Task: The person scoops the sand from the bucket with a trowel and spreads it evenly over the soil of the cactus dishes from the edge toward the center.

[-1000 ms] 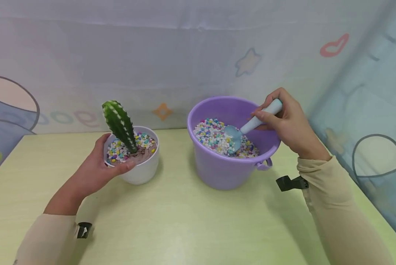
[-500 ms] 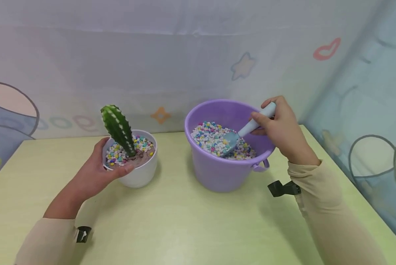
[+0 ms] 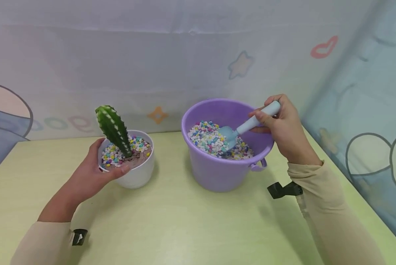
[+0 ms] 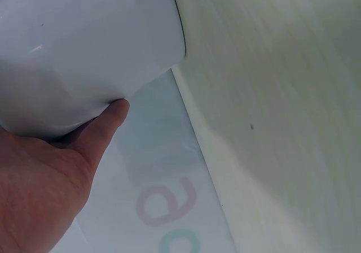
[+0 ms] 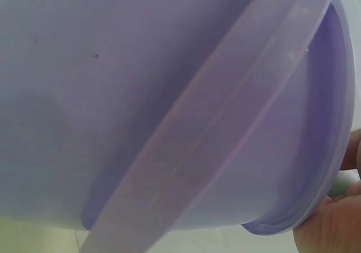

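My left hand [image 3: 88, 175] holds a white flower pot [image 3: 138, 177] from its left side, thumb along the front rim. In the left wrist view, a finger presses the pot's side wall [image 4: 84, 49]. A green cactus [image 3: 113, 129] leans left out of brown soil [image 3: 141, 159] partly covered by coloured pebbles [image 3: 109, 155]. My right hand [image 3: 285, 132] grips the handle of a light-blue toy shovel [image 3: 255, 119]. Its blade sits partly buried in multicoloured pebbles [image 3: 202, 138] inside a purple bucket [image 3: 214, 173]. In the right wrist view the bucket hides the blade.
Both containers stand on a pale yellow-green table [image 3: 171, 224], a gap between them. The bucket's handle [image 5: 214, 123] hangs along its outside. A printed cloth backdrop [image 3: 164, 66] rises behind the table and along its right side.
The shovel's blade has gone from lying on the pebbles to being partly sunk among them. The left hand keeps its hold on the pot. The head view has shifted slightly.
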A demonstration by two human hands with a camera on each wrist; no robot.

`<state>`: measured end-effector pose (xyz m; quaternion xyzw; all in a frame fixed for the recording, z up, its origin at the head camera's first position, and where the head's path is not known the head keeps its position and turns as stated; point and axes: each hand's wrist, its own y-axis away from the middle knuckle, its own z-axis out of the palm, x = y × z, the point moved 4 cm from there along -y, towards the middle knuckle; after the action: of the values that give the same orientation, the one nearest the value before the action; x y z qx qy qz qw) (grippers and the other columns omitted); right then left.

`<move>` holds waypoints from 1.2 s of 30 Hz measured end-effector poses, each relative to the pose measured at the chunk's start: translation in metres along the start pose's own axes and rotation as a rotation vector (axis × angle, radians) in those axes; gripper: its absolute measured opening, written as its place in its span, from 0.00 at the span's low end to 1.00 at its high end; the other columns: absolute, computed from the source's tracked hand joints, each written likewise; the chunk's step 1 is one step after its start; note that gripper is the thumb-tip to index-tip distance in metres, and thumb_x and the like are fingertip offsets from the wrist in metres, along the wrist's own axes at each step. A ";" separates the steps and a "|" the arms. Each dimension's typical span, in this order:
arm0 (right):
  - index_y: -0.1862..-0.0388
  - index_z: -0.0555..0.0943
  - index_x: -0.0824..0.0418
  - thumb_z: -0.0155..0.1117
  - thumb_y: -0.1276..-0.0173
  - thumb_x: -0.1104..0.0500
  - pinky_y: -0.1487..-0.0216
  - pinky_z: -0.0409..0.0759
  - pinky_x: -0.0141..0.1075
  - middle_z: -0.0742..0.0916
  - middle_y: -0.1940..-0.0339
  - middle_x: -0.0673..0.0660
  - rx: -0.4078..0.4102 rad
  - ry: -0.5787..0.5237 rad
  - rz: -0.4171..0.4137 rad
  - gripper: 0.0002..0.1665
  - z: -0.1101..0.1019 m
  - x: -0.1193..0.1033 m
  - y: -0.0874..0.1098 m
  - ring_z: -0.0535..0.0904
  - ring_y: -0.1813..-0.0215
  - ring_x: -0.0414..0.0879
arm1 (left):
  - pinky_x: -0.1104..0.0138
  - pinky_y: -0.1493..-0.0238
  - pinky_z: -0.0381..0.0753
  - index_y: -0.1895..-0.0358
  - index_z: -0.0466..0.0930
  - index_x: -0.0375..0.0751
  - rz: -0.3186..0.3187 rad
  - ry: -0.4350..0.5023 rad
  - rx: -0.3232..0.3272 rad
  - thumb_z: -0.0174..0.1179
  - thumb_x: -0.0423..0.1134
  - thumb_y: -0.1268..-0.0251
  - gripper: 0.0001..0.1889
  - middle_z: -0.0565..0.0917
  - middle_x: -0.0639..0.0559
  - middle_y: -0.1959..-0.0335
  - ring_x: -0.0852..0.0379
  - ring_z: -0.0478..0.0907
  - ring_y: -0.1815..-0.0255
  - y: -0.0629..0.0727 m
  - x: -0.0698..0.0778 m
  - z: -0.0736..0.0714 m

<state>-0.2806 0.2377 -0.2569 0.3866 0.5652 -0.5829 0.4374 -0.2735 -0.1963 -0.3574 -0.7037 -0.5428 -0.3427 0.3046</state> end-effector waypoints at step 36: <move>0.55 0.57 0.65 0.58 0.31 0.73 0.56 0.81 0.48 0.80 0.63 0.68 0.189 -0.585 0.102 0.19 0.013 0.000 -0.015 0.84 0.59 0.57 | 0.45 0.39 0.63 0.22 0.34 0.40 -0.005 0.031 0.056 0.68 0.55 0.39 0.56 0.62 0.34 0.33 0.39 0.61 0.34 0.003 -0.003 0.001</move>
<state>-0.2943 0.2249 -0.2514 0.2693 0.3385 -0.6968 0.5722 -0.2713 -0.1978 -0.3601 -0.6881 -0.5492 -0.3389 0.3317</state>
